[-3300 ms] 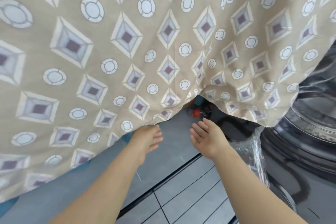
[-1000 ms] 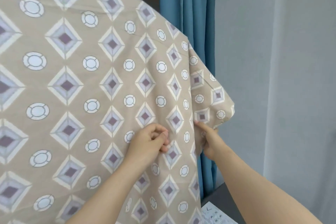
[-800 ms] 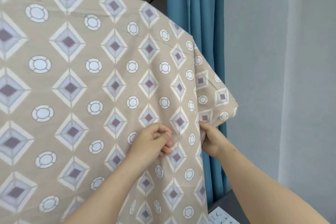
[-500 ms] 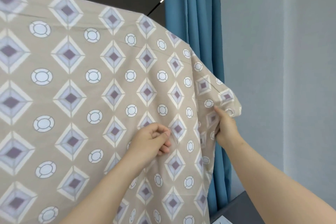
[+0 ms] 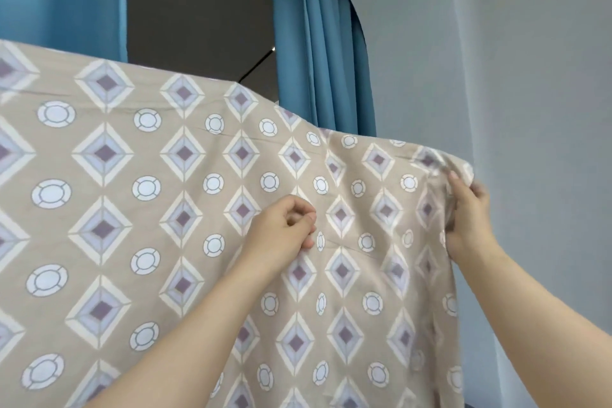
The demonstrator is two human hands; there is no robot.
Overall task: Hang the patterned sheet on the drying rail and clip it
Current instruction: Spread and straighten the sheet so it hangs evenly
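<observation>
- Blue curtains (image 5: pixel 331 60) and a pale grey wall (image 5: pixel 516 76) stand behind my work, with a dark opening (image 5: pixel 198 10) between the curtain panels.
- From my seat, the patterned sheet (image 5: pixel 149 209) fills the lower left and centre of the view. It hangs from a top fold that slopes down toward the right.
- I judge that the drying rail lies under that fold, but the cloth hides it and I cannot see it.
- My left hand (image 5: pixel 281 232) is curled on the front face of the sheet. Thumb meets forefinger, pinching a little cloth.
- My right hand (image 5: pixel 468 219) grips the sheet's right edge just below the top corner. The fabric there is bunched and blurred.
- By my reading, the hanging is mostly done, since the sheet is draped and carries its own weight.
- What remains is drawing the right end out flat, which I take to be the step in hand, and then all of the clipping.
- No clip shows anywhere in view, so I would have to find one first.
</observation>
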